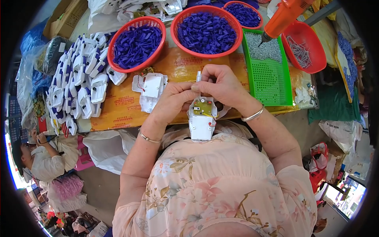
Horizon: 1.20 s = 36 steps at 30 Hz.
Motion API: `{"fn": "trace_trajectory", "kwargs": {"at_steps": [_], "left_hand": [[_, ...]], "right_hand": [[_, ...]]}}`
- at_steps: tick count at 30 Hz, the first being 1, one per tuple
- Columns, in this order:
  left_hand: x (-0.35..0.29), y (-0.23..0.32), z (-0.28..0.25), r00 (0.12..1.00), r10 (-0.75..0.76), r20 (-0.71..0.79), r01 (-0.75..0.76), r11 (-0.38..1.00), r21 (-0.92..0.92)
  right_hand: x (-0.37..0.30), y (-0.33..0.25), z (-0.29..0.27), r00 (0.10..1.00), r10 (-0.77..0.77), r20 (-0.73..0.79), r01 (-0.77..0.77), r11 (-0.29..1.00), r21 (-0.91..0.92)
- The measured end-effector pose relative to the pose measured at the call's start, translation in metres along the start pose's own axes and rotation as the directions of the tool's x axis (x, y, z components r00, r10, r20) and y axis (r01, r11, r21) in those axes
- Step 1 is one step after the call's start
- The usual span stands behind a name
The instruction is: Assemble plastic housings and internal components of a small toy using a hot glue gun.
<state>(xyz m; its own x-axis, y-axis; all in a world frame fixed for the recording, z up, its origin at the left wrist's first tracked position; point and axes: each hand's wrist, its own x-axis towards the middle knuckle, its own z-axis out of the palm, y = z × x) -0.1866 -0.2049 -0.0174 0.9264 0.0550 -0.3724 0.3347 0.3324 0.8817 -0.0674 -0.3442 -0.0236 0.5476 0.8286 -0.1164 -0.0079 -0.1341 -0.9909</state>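
Both of my hands are on a white plastic housing [202, 128] at the table's near edge. A yellow-green circuit board, a white block and a red wire sit in it; a slim pale stem points away from me at its far end. My left hand [176, 96] grips the housing's left side near the stem, fingers closed. At the stem, my right hand [224, 86] pinches with thumb and bent fingers; anything small between them is hidden. On the table just left of my left hand lies a second open housing [152, 86], also with a white block and red wire.
Red baskets [158, 59] of dark blue plastic parts stand behind. To the right are a green tray [272, 81] of small screws, a red bowl [319, 63] of long metal pins and a hanging orange power screwdriver [282, 19]. White-and-blue devices [79, 79] pile up left.
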Motion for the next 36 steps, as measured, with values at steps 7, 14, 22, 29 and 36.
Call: {"fn": "trace_trajectory", "kwargs": {"at_steps": [7, 14, 22, 29, 36], "left_hand": [[0.004, -0.004, -0.011, 0.997, -0.080, 0.008, 0.080, 0.992, -0.094], [0.003, -0.003, -0.007, 0.996, -0.088, -0.019, 0.085, 0.992, -0.098], [0.002, -0.007, -0.007, 1.000, -0.010, -0.001, 0.010, 1.000, -0.020], [0.000, -0.001, -0.009, 0.999, 0.039, 0.035, -0.038, 0.999, -0.023], [0.003, -0.003, -0.012, 0.998, -0.012, 0.063, 0.015, 0.999, -0.040]], "right_hand": [[-0.002, 0.003, 0.004, 0.999, -0.033, -0.039, 0.041, 0.975, 0.219], [0.001, 0.004, 0.006, 0.998, -0.052, -0.042, 0.057, 0.989, 0.140], [0.000, 0.008, 0.010, 0.995, -0.081, -0.066, 0.090, 0.982, 0.165], [0.000, 0.003, 0.007, 1.000, -0.023, -0.019, 0.025, 0.994, 0.110], [0.004, 0.007, 0.009, 1.000, 0.024, 0.018, -0.026, 0.992, 0.122]]}}
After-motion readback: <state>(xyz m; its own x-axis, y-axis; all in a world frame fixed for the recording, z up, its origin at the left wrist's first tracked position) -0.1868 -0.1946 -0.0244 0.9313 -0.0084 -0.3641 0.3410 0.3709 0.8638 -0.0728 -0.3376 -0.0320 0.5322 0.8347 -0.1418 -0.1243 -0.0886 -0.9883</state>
